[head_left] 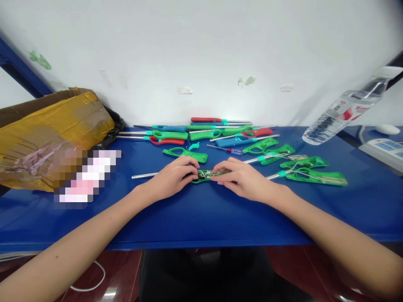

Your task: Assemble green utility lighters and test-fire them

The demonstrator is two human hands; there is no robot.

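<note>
Between my hands lies an opened long-nosed lighter point(204, 175). Its green shell shows inner parts and a thin wire, and its metal tube points left. My left hand point(173, 178) has its fingers closed on the left part of the shell. At the other end, my right hand point(242, 178) pinches the inner parts; its fingertips cover some of them. Just beyond lies a loose green shell half point(185, 154), with a small turquoise piece point(194, 146) beside it. To the right, two more opened lighters point(317, 177) show their insides. A screwdriver point(225, 149) rests behind my right hand.
Several whole lighters point(170, 135) in green, red and blue lie along the wall. A taped cardboard box point(53, 134) stands at the left, and a water bottle point(349, 107) at the right back. A white device point(385, 153) sits at the blue table's point(201, 222) right edge.
</note>
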